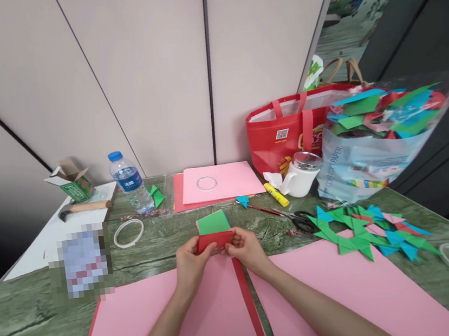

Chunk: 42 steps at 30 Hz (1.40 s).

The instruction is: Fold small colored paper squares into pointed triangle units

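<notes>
Between my two hands is a small red sheet of paper (212, 240), which looks folded into a wide rectangle. My left hand (195, 259) pinches its left end, thumb in front. At the right end, my right hand (247, 247) grips it with thumb and curled fingers. Just behind the red paper lies a stack of small square papers (214, 222) with a green one on top. Below my hands, large pink sheets (217, 310) cover the near table, a red sheet showing along their edge.
Folded paper pieces (351, 231) lie at right beside black scissors (302, 221). Behind them stand a white mug (300, 178), a plastic bag of paper pieces (370, 155) and a red bag (265, 135). A water bottle (131, 185), white ring (129, 233) and hammer (85, 206) are at left.
</notes>
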{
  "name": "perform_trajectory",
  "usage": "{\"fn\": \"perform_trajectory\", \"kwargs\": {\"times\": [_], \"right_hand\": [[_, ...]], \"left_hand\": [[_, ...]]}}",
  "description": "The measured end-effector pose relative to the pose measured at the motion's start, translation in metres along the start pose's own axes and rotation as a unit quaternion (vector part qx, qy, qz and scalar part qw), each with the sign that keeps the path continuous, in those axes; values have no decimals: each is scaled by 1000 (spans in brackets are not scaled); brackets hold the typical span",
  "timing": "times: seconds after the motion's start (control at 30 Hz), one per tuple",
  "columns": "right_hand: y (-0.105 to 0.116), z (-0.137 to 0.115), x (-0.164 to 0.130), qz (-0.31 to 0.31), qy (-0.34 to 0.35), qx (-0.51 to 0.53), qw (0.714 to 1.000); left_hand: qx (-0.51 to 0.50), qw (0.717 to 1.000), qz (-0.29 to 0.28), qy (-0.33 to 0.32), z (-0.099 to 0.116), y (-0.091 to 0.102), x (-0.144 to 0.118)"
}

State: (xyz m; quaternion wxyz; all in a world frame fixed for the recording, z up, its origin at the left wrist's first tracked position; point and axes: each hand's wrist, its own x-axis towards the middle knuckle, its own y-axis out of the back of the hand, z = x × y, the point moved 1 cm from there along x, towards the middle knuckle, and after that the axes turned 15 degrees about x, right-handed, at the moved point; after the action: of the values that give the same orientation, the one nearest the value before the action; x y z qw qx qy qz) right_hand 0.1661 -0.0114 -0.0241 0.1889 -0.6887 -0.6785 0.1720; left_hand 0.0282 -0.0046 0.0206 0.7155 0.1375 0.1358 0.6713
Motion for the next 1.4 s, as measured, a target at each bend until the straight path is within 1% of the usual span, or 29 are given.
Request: {"fn": "perform_trajectory", "kwargs": {"times": [0.1, 0.13, 0.2, 0.23, 0.33, 0.5, 0.7, 0.83, 1.2, 1.4], "right_hand": [[3, -3, 2, 22, 10, 5, 1000], [4, -5, 2, 29, 13, 13, 999], [5, -10, 3, 49, 43, 25, 998], [6, -13, 3, 59, 61, 27, 996], [6, -17, 3, 71, 76, 14, 994], [6, -15, 2, 64, 94, -63, 992], [7, -14, 3, 72, 80, -42, 993], [7, -14, 3, 86, 78, -26, 993], [7, -15, 3, 94, 71, -18, 993], [6, -16, 2, 97, 63, -18, 993]], "left_hand": [[-51, 999, 7, 15, -1, 4, 4], [-57, 998, 13, 13, -2, 6, 5], [-46, 999, 25, 7, -2, 8, 6], [-41, 999, 21, 4, -3, 8, 7], [-45, 999, -10, 10, -3, 4, 5], [-57, 997, -46, 23, -2, -3, 2], [-152, 983, -95, 48, -7, -2, 5], [-172, 975, -130, 52, -8, -2, 6], [-196, 969, -130, 73, -14, -4, 5], [-201, 967, -133, 85, -12, -4, 5]]}}
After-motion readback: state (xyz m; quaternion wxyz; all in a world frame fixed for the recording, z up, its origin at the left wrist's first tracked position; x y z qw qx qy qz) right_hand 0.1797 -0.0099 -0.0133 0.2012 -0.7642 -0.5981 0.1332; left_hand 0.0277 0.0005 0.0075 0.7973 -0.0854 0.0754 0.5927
